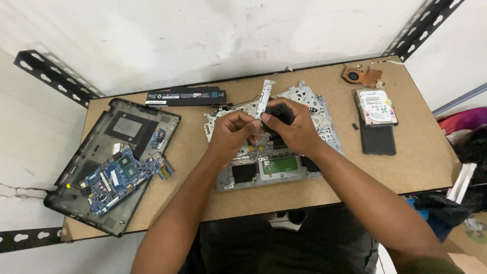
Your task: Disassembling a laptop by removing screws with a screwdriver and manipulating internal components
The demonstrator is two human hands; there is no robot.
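Observation:
A silver laptop top-case frame (276, 170) lies on the brown table (416, 162), inner side up. Both hands meet above its middle. My left hand (231, 133) pinches the lower end of a thin silver metal bracket (264, 94) that sticks up and away from me. My right hand (293, 126) also grips the bracket's lower end and covers a black part beneath it. What the black part is cannot be made out.
A dark laptop bottom case (86, 198) holding a blue motherboard (122, 177) lies at the left. A long black battery (185, 95) is at the back. At the right lie a hard drive (376, 106), a black pad (378, 140) and a copper fan assembly (361, 76).

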